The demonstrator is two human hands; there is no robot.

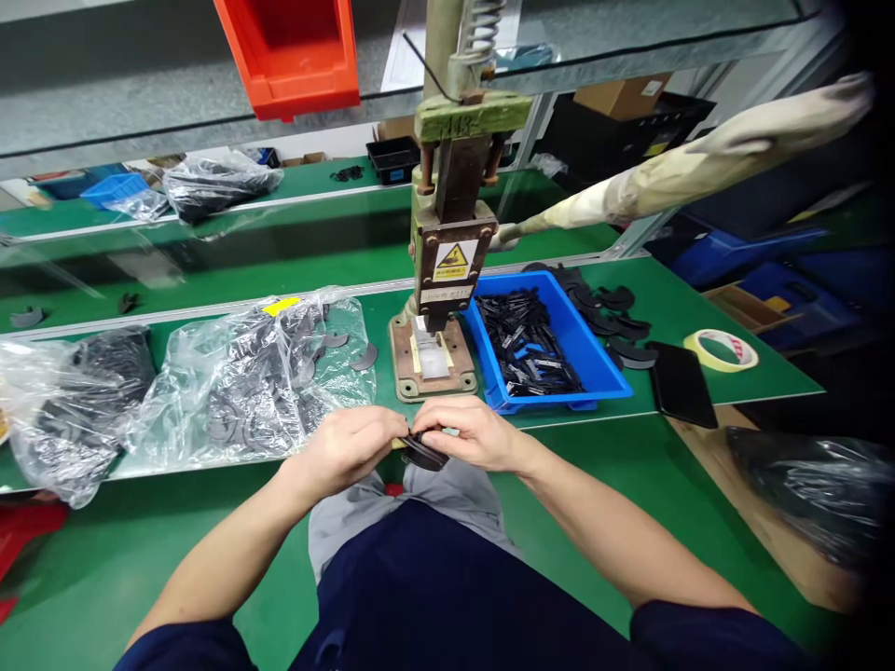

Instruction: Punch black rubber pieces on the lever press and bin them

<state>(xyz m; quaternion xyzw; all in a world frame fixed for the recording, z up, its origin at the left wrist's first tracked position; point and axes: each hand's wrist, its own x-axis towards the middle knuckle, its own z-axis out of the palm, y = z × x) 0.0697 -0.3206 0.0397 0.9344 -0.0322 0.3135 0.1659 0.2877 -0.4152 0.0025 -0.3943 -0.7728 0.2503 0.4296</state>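
Navy shirt (433,596) sits near a curved black piece (425,455).

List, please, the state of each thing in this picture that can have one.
Left hand: closed, pinching the dark piece
Right hand: closed on the same piece
Press lever: slanting upward to the right
Blue bin: open on top, well filled with dark parts
Large clear bag: crumpled, dark curved pieces inside
Tape roll: lying flat
Black slab: lying flat

A smooth, plastic-like finish is shown by the held black piece (426,455). The metal press (454,226) is partly coated in worn green paint; the blue bin (598,371) is made of plastic, the bag (187,393) of glossy, crumpled film
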